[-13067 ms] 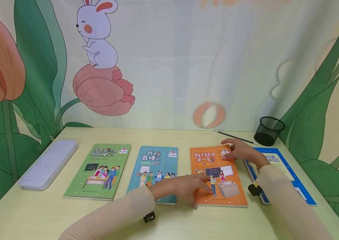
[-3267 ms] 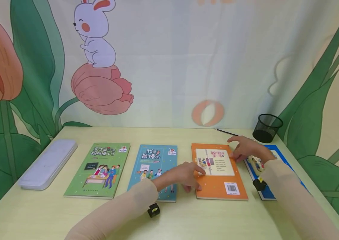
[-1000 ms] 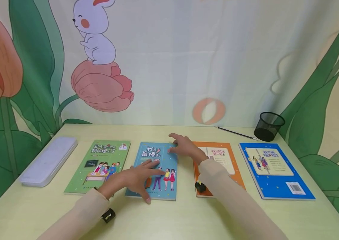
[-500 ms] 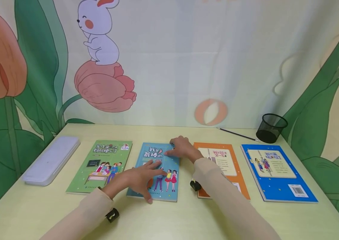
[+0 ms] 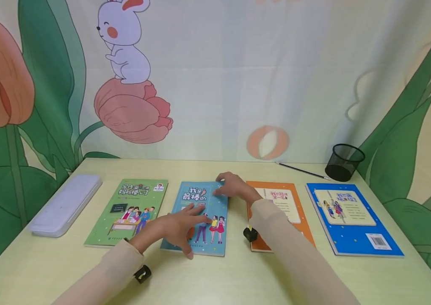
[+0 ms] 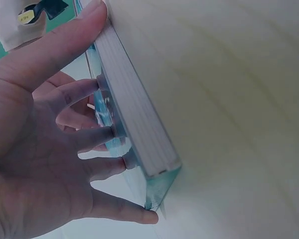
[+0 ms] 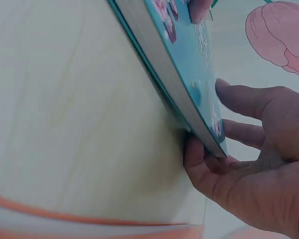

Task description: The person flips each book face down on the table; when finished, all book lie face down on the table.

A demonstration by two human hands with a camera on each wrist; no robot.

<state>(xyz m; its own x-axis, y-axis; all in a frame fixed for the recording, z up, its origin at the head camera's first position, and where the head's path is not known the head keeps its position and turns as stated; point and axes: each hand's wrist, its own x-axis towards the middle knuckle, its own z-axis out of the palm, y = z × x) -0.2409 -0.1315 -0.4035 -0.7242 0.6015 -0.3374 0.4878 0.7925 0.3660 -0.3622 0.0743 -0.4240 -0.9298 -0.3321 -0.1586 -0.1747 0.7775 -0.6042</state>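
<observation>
The thin teal paperback book [image 5: 197,218] lay flat, its long axis running away from the person. The right hand [image 5: 234,189] pinched its far right corner, thumb beneath, lifting that edge. The left hand [image 5: 179,226] pressed spread, straight fingers on its near cover.

Materials and finishes

Teal book [image 5: 200,214] under both hands: glossy card cover, matt paper page block. Table [image 5: 215,275]: smooth pale wood-grain laminate. Right of hands, pen cup [image 5: 343,162]: black mesh.

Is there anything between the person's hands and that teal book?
Nothing visible. The left hand lies on the teal book cover; the right hand holds its far right corner.
</observation>
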